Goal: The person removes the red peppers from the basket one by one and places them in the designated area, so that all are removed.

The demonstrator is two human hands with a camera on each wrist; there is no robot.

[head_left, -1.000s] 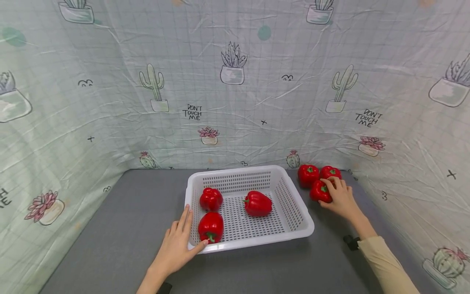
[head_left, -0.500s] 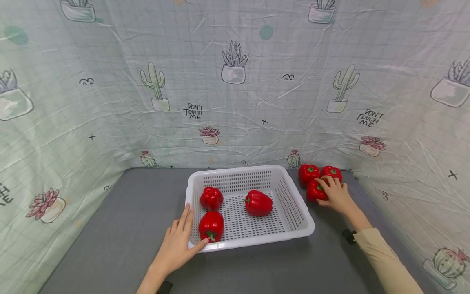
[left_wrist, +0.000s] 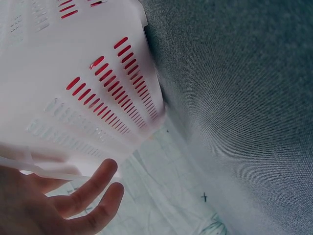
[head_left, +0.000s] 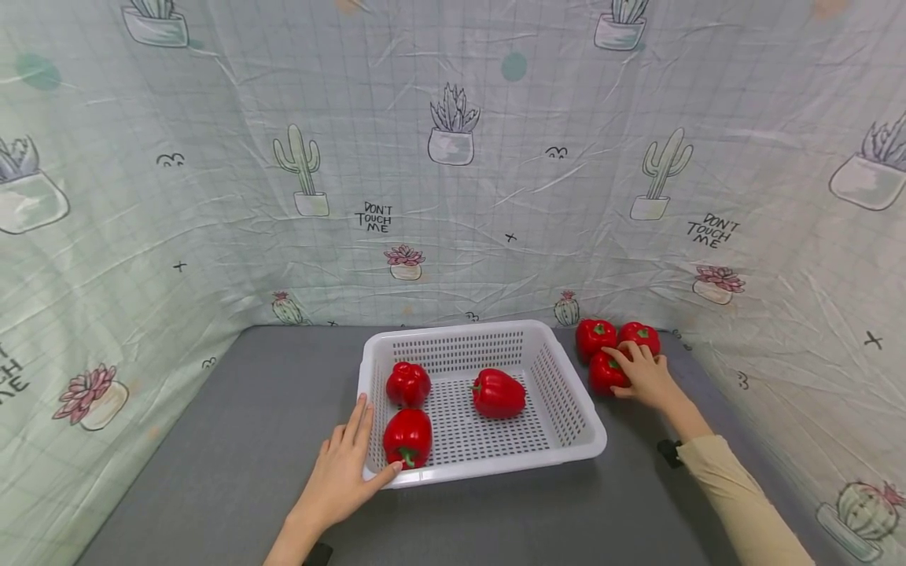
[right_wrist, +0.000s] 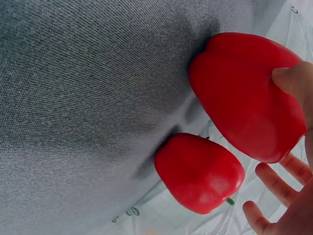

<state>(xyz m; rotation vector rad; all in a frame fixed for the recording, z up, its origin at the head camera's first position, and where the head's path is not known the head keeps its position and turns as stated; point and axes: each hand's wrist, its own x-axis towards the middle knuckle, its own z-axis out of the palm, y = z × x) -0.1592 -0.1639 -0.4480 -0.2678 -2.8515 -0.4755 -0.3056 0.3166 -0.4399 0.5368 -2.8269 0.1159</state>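
We judge it grasping: right hand (head_left: 647,379) pinching pepper (head_left: 605,373), left hand (head_left: 342,472), fingers spread, on basket (head_left: 495,466); lifting wants firm hold.

I see the left hand (left_wrist: 36,208) at the rim of the white basket (left_wrist: 58,63), two fingers (left_wrist: 93,187) extended. Something red (left_wrist: 102,69) shows through its slotted wall. Beyond the grey bench's (left_wrist: 244,88) edge hangs a printed sheet (left_wrist: 166,181).

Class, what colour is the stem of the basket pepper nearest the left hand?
The stem is green, best seen in the head view.
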